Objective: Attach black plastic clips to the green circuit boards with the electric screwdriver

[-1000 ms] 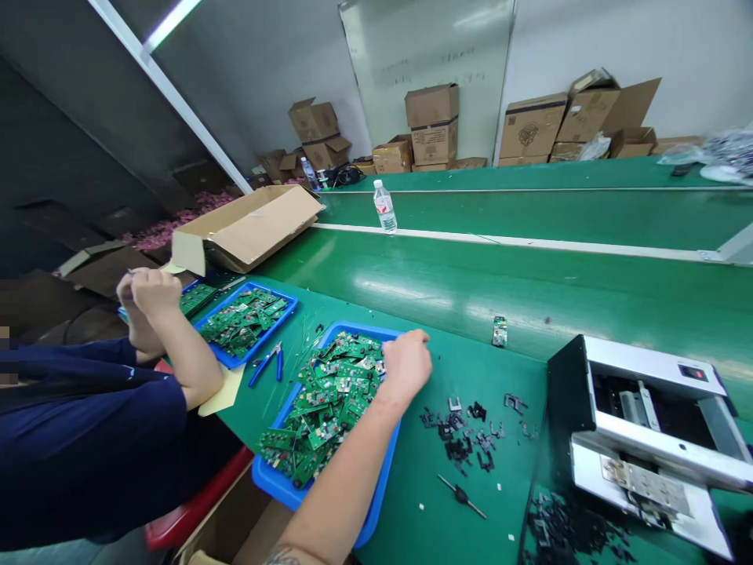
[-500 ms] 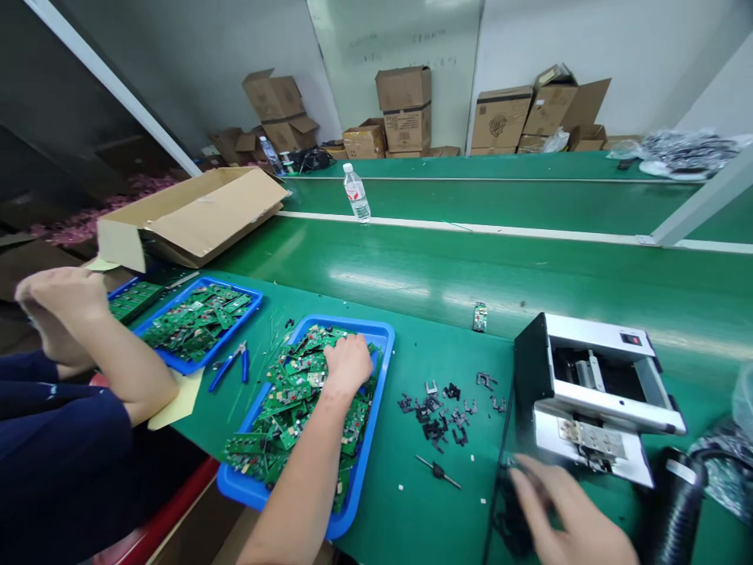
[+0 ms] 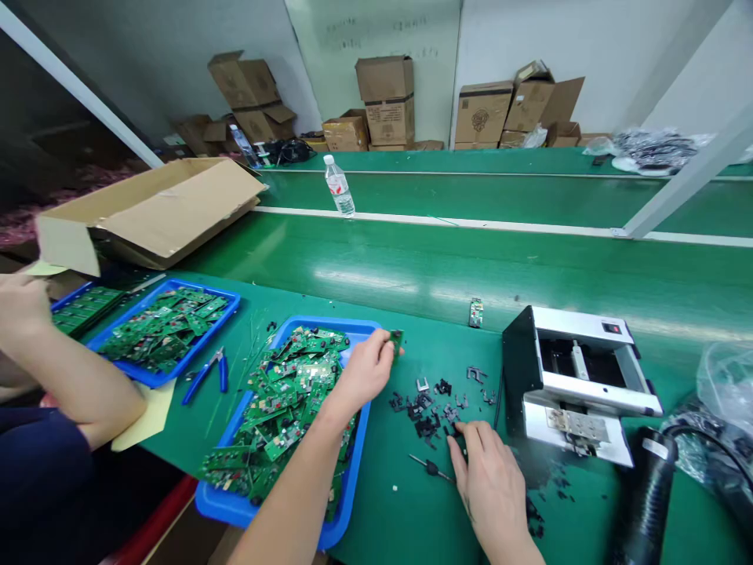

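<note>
My left hand (image 3: 363,373) is above the right rim of a blue tray (image 3: 351,486) heaped with green circuit boards (image 3: 288,400). It pinches a small green circuit board (image 3: 396,340) just past the rim. My right hand (image 3: 488,486) rests on the green bench, its fingertips at a scatter of black plastic pieces (image 3: 427,416). I cannot see any piece held in it. A small black-handled tool (image 3: 432,468) lies just left of my right hand.
A co-worker's hand (image 3: 20,306) is at far left, beside a second blue tray (image 3: 170,377) of boards and blue-handled cutters (image 3: 205,373). To the right stands a metal-and-black machine (image 3: 580,377), with a black hose (image 3: 644,502) nearby. Behind lies a green conveyor (image 3: 471,267).
My left hand has moved from the boards to the tray's right rim with a small board. My right hand has moved up the bench to the black pieces. The view has shifted.
</note>
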### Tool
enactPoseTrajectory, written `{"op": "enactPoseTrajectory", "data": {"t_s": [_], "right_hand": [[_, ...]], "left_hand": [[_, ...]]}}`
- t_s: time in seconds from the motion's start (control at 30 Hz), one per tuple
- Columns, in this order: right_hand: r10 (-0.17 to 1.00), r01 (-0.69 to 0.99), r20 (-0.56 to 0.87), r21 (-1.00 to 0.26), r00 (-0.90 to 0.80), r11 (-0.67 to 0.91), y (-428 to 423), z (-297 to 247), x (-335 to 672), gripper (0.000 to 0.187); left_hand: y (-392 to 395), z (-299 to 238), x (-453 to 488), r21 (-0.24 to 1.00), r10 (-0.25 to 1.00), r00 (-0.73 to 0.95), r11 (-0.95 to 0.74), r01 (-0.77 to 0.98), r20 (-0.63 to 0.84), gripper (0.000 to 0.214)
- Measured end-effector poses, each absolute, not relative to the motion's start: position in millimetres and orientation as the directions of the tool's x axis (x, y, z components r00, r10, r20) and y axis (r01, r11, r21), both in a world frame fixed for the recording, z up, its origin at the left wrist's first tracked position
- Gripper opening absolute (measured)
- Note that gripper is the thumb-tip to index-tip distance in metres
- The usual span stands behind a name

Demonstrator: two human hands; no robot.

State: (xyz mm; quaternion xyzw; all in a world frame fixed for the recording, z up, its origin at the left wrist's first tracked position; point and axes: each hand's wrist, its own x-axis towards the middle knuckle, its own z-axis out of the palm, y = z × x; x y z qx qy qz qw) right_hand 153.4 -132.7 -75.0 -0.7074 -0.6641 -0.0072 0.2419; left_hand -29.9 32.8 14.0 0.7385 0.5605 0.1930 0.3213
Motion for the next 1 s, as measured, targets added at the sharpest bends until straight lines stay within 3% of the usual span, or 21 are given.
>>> {"op": "enactPoseTrajectory", "data": {"t_s": [0.17,0.27,0.5,0.8,1.0], "right_hand": [[0.937,0.864,0.315,-0.503,0.150,0.031,-134,-80,157,0.018],[0.948,0.763,0.267,-0.645,0.174,0.041,-133,-77,163,0.017],[0.965,0.397,0.045,-0.916,0.258,-0.064,-133,-62,174,0.022],[0.960,-0.003,-0.119,-0.992,0.253,-0.122,-138,-51,176,0.025],[0.930,-0.144,-0.220,-0.972,0.296,-0.184,-139,-37,174,0.036]], "left_hand": [[13,12,-5,0.898,0.755,0.600,-0.034,0.438,-0.263,0.030],[9,9,1,0.913,0.648,0.690,0.018,0.408,-0.321,0.034],[8,11,2,0.904,0.450,0.829,-0.100,0.416,-0.332,0.029],[5,12,0,0.935,0.232,0.913,-0.035,0.352,-0.335,0.025],[6,15,0,0.943,0.300,0.913,-0.096,0.318,-0.277,0.023]]}}
